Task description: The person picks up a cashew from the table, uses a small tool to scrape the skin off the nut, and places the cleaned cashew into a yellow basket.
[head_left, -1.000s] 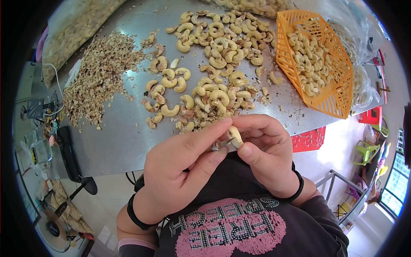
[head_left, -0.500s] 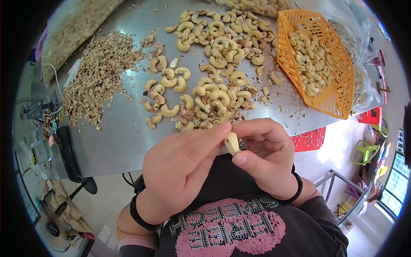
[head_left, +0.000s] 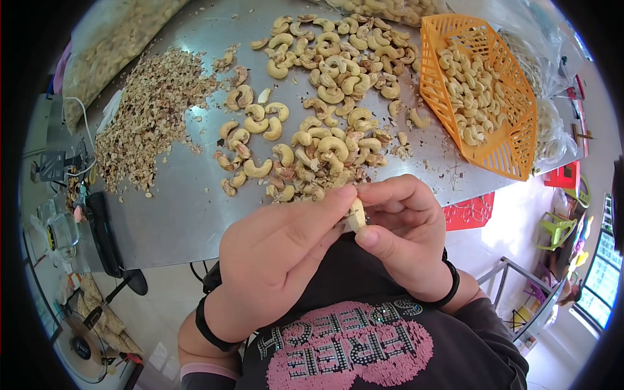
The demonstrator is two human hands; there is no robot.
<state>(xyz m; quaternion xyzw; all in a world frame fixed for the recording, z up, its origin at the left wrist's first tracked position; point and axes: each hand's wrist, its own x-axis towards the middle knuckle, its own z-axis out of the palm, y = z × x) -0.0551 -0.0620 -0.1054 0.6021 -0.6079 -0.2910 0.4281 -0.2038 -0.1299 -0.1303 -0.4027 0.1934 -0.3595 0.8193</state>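
Observation:
A pale cashew nut is pinched between the thumb and fingers of my right hand, just past the table's near edge. My left hand is closed, back up, with its fingertips against the nut's left side. Its thumb is mostly hidden, and something small and greyish shows by its fingertips, too unclear to name. Beyond both hands, a pile of unpeeled or partly peeled cashews lies on the metal table. More curved cashews are scattered to its left.
A heap of skin flakes lies at the left. At the right stands an orange slotted basket holding pale cashews. A large bag of nuts rests at the back left. A red tray shows beyond the table's near edge.
The held nut has shifted slightly right and turned more upright. The fingers of both hands have moved slightly around it. The piles and basket look the same.

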